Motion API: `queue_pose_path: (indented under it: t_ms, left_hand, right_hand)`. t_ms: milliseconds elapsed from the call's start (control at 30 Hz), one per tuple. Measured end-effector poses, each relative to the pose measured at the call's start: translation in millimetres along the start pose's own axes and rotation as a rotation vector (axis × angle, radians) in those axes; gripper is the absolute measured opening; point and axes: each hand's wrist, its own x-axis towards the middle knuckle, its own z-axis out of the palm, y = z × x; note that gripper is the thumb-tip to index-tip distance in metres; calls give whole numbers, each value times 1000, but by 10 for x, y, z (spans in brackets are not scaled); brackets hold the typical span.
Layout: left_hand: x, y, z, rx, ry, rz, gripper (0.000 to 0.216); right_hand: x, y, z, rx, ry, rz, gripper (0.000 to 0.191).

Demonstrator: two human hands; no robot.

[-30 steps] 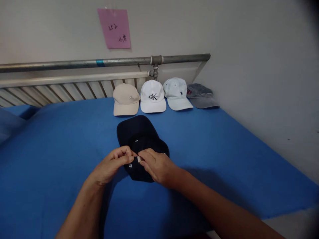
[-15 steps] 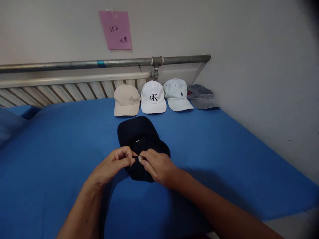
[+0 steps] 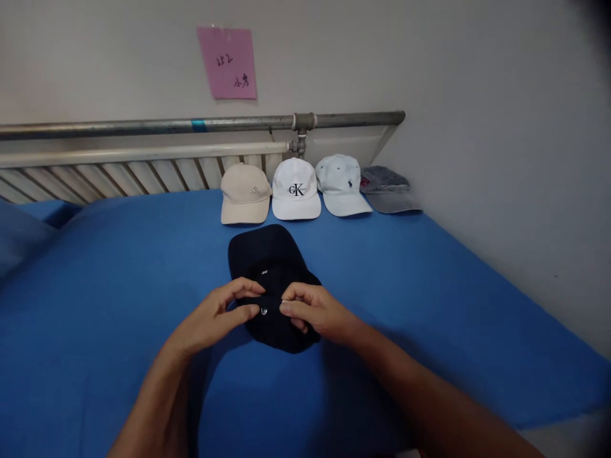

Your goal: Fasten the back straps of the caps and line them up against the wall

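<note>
A dark navy baseball cap (image 3: 267, 248) lies on the blue bed sheet in front of me, brim pointing away and its inside partly showing. At its back edge is a strap with a small metal eyelet (image 3: 264, 312). My right hand (image 3: 317, 312) pinches the strap near the right of the cap's opening, thumb against bent fingers. Over the left side of the opening is my left hand (image 3: 224, 312), its thumb and fingers parted around the strap beside the eyelet. Whether those fingers touch the cloth I cannot tell.
Behind stand a beige cap (image 3: 244, 191), a white cap (image 3: 296, 207), a pale blue cap (image 3: 341, 191) and a grey cap (image 3: 391, 200) in a row. Beyond them are a radiator (image 3: 157, 178) and a metal pipe (image 3: 248, 124). A pink paper (image 3: 229, 63) hangs on the wall.
My left thumb and fingers have spread from a pinch on the strap. My right hand has shifted slightly right, and the metal eyelet now shows between the hands.
</note>
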Motion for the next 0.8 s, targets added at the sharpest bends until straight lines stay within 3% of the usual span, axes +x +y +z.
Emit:
queue_pose_path:
  t_ms: [200,333,433,567,667,800]
  left_hand:
    - [-98,10,-97,-17,-135,7,17]
    - [-152,18,-106,-178,-110,0,22]
    - [-128,17,-70,-226,-88,-44,26]
    - [-86,36,-19,-230,-89,-58,25]
    - [-76,52,-3,-233,-80,-57,26]
    - [-66,47,5,-242,-86,-58,25]
  right_hand:
    - [3,3,-31,104,-102,-16,19]
    - [3,-21,-32,87,-129,-29,18]
    - [16,-13,-7,8,-59,-31,10]
    - [-1,2,70,-139,68,-264,21]
    - [-34,9,137,-322,118,-448,16]
    - [-54,28,185,-380,142,-533,13]
